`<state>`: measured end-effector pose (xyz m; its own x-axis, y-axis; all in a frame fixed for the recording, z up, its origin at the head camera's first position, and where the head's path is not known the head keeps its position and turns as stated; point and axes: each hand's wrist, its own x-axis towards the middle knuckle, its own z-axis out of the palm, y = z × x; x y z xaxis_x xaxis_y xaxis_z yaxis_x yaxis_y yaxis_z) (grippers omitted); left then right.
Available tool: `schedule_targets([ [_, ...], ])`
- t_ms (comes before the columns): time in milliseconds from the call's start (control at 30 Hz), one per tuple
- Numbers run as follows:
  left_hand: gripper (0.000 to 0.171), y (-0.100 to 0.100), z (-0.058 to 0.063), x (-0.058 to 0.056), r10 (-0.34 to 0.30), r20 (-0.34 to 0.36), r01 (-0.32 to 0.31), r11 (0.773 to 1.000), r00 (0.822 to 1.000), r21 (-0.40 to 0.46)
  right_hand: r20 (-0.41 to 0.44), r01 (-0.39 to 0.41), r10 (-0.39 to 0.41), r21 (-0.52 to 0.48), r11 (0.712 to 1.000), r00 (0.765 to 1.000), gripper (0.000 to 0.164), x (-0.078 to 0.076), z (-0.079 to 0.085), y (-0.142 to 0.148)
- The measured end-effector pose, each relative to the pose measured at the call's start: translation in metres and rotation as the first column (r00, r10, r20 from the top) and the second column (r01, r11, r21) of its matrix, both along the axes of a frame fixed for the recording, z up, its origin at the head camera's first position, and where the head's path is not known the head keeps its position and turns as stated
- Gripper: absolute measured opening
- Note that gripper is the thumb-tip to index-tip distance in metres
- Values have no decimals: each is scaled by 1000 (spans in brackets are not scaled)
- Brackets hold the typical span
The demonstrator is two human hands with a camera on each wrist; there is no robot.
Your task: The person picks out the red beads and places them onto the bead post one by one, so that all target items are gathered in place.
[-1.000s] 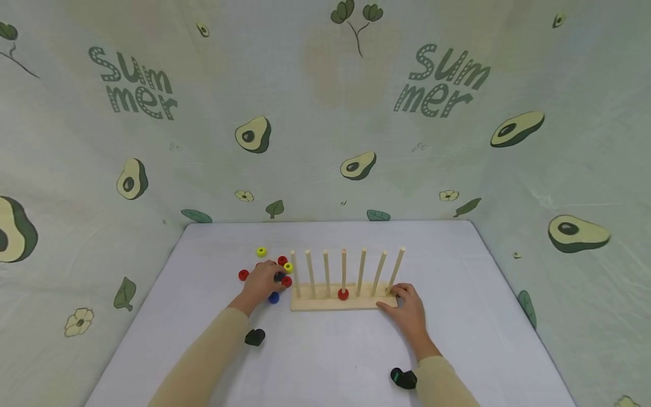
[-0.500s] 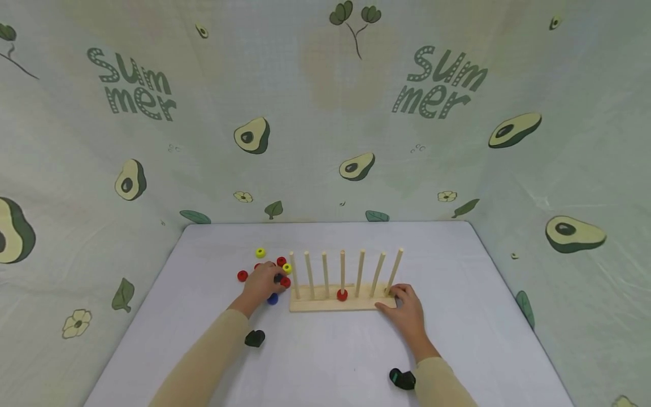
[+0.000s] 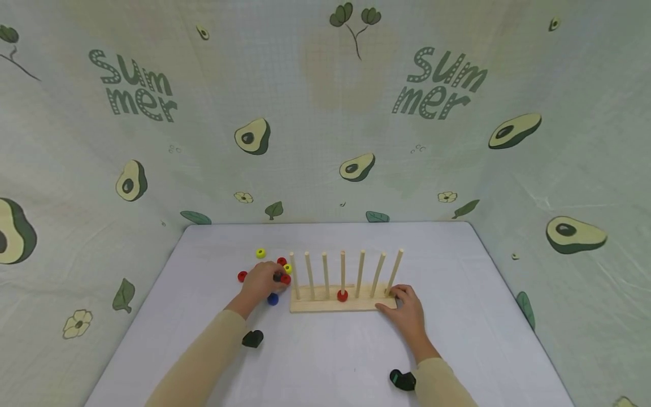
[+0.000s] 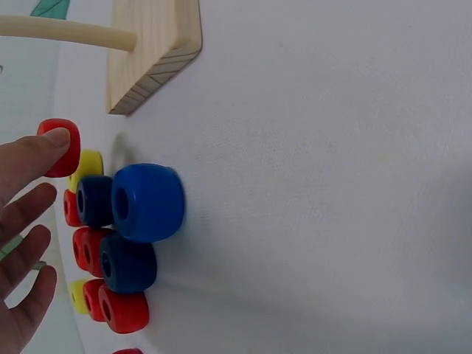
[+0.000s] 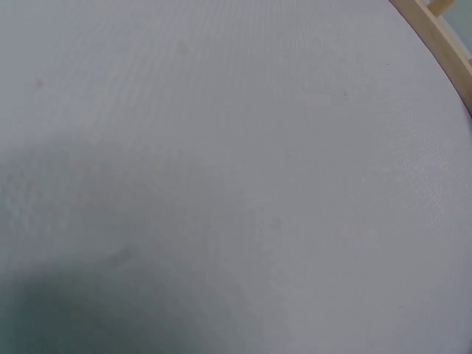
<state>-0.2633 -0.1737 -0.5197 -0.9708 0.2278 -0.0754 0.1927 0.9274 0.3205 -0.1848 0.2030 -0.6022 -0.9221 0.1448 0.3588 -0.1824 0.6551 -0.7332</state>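
Note:
My left hand (image 3: 260, 280) pinches a red bead (image 3: 286, 279) between thumb and finger. In the left wrist view that red bead (image 4: 65, 153) is lifted off the cloth, beside a blue bead (image 4: 151, 203) and several dark blue, red and yellow ones. The other fingers of this hand spread out over the beads. To the right stands a wooden peg rack (image 3: 325, 305) with a row of upright pegs; one red bead (image 3: 342, 295) sits at the foot of the middle peg. My right hand (image 3: 408, 316) holds the rack's right end, thumb in front, fingers behind by the last peg.
A yellow bead (image 3: 261, 253) and a red bead (image 3: 242, 276) lie apart from the cluster. Black wrist-worn devices show below each hand. A white cloth covers the table (image 3: 325, 362), and a printed curtain (image 3: 305, 85) rises behind it and along both sides.
My left hand has risen slightly, bringing the red bead up with it off the table. My right hand and the rack stay in place.

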Motion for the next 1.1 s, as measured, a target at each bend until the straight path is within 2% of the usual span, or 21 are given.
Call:
schedule_targets([
  [200, 35, 1, 16, 4, 9, -24, -9, 1000, 1000, 28, 33, 4, -4, -1, 1000, 999, 48, -1, -1, 1],
  [400, 36, -1, 22, 4, 32, -38, -31, 999, 999, 45, 26, 9, -9, 11, 1000, 1000, 48, -1, -4, 2],
  [567, 38, -1, 33, 6, 68, -45, -65, 996, 997, 62, 12, 8, -8, 15, 1000, 1000, 47, 0, -4, 2],
  [767, 35, -2, 51, 10, 85, -106, -75, 992, 991, 97, 8, 10, -10, 19, 1000, 1000, 47, 0, -3, 1],
  [967, 37, -4, 69, 11, 136, -157, -118, 986, 978, 120, 14, 4, -4, 17, 1000, 1000, 47, 0, -2, 0],
  [1100, 38, -2, 80, 14, 139, -205, -104, 979, 969, 173, -6, 5, -4, 18, 1000, 1000, 47, 0, -2, 0],
])
